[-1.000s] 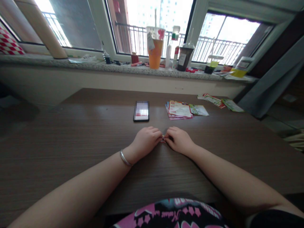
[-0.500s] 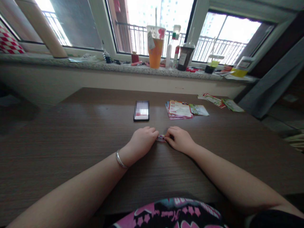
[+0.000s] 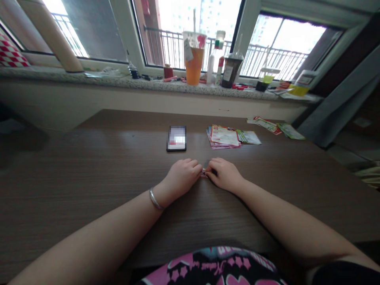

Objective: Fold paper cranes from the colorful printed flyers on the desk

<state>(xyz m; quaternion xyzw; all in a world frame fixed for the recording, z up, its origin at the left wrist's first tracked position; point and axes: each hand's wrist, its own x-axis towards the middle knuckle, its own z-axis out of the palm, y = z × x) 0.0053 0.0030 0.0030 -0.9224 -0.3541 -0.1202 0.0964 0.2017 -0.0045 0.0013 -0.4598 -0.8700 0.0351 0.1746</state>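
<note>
one small strip (image 3: 203, 173), mostly hidden, was over the table (image 3: 97, 170) between right hand (image 3: 225, 174), pinching it, and left hand (image 3: 184, 174), touching it, grip impossible to tell. windowsill (image 3: 103, 81) beyond held: tall cup (image 3: 193, 39), orange drink (image 3: 193, 71) inside; lidded cup (image 3: 234, 57), dark contents (image 3: 234, 72); bottles (image 3: 211, 68), contents indistinct.

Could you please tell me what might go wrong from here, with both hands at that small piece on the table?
The small piece is largely hidden between the left hand and right hand, so it might slip or crease unnoticed. The phone lies just beyond the left hand, which could bump it. The tall cup on the sill might spill if knocked.
</note>
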